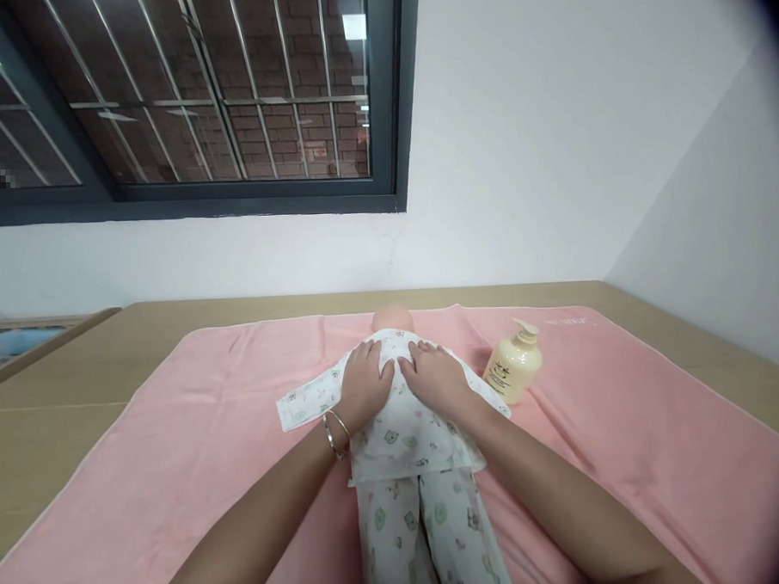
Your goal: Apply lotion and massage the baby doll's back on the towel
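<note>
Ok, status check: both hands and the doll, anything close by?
Left hand and right hand flat, palms down on baby doll. Doll lies on pink towel. Lotion pump bottle beside right hand, not touching.

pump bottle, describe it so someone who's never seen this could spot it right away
Find the pink towel covering the wooden surface. The pump bottle leans on it beside the right hand and doll: the only hard, cream-yellow thing there.

Your left hand (366, 381) and right hand (437, 378) lie flat, palms down, on the doll (408, 429); the lotion bottle (514, 361) stands at two o'clock on the pink towel (178, 473).
</note>
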A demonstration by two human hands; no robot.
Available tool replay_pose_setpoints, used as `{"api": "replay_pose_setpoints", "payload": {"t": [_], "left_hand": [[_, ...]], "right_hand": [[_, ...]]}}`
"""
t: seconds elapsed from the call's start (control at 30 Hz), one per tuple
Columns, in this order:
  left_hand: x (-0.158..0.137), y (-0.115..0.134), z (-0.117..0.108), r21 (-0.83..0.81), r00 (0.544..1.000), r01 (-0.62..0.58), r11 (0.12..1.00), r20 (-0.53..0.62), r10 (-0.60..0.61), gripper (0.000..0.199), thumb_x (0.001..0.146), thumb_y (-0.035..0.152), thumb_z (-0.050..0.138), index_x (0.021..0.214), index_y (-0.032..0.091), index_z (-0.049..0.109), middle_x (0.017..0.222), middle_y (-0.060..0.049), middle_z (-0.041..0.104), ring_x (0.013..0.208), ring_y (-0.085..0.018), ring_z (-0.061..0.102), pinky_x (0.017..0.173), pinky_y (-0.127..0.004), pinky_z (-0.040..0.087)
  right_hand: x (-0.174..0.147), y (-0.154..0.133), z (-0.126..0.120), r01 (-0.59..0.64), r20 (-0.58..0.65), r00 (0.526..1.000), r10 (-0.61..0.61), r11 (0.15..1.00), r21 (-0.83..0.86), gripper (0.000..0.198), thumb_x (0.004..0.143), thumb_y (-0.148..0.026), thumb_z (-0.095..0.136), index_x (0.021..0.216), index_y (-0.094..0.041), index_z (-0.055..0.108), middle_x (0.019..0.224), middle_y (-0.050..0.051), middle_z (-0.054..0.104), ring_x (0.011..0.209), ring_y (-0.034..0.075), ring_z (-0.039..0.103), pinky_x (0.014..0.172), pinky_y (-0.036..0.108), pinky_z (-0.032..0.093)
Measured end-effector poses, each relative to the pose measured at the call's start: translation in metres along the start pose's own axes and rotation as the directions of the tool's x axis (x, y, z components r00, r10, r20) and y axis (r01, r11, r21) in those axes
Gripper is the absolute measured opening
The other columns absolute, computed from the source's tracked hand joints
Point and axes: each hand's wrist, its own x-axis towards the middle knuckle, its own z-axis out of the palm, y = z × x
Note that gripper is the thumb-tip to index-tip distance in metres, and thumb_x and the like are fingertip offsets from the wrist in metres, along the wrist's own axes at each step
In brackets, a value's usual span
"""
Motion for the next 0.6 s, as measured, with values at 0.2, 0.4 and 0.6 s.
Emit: {"api": "replay_pose_setpoints", "payload": {"t": [0.2, 0.4, 0.6], "left_hand": [[0.005, -0.007, 0.0, -0.008, 0.992, -0.098, 0.995, 0.079, 0.098, 0.044, 0.097, 0.034, 0.034, 0.133, 0.012, 0.047, 0.137, -0.015, 0.051, 0.13, -0.027, 0.043, 0.109, -0.048, 0.034], [-0.001, 0.003, -0.001, 0.054, 0.981, -0.187, 0.981, -0.044, 0.19, 0.035, 0.097, 0.026, 0.034, 0.118, 0.014, 0.059, 0.124, -0.012, 0.062, 0.118, -0.024, 0.054, 0.104, -0.042, 0.042], [-0.009, 0.009, -0.004, 0.098, 0.989, -0.081, 0.992, -0.113, 0.092, 0.029, 0.095, 0.028, 0.04, 0.109, 0.018, 0.064, 0.116, -0.01, 0.066, 0.114, -0.024, 0.058, 0.1, -0.042, 0.046]], "right_hand": [[0.019, 0.014, 0.011, 0.035, 0.014, 0.999, -0.036, 0.998, 0.043, 0.057, 0.099, -0.043, 0.028, 0.142, -0.008, 0.038, 0.144, 0.017, 0.041, 0.135, 0.025, 0.034, 0.11, 0.037, 0.023], [0.013, 0.007, 0.01, 0.081, -0.02, 0.997, -0.08, 0.996, 0.023, 0.05, 0.099, -0.034, 0.027, 0.141, -0.012, 0.041, 0.14, 0.014, 0.047, 0.132, 0.025, 0.039, 0.109, 0.036, 0.025], [-0.01, -0.008, -0.007, 0.047, -0.039, 0.998, -0.049, 0.998, -0.038, 0.044, 0.098, -0.032, 0.026, 0.125, -0.012, 0.055, 0.12, 0.016, 0.06, 0.114, 0.026, 0.054, 0.097, 0.035, 0.037]]}}
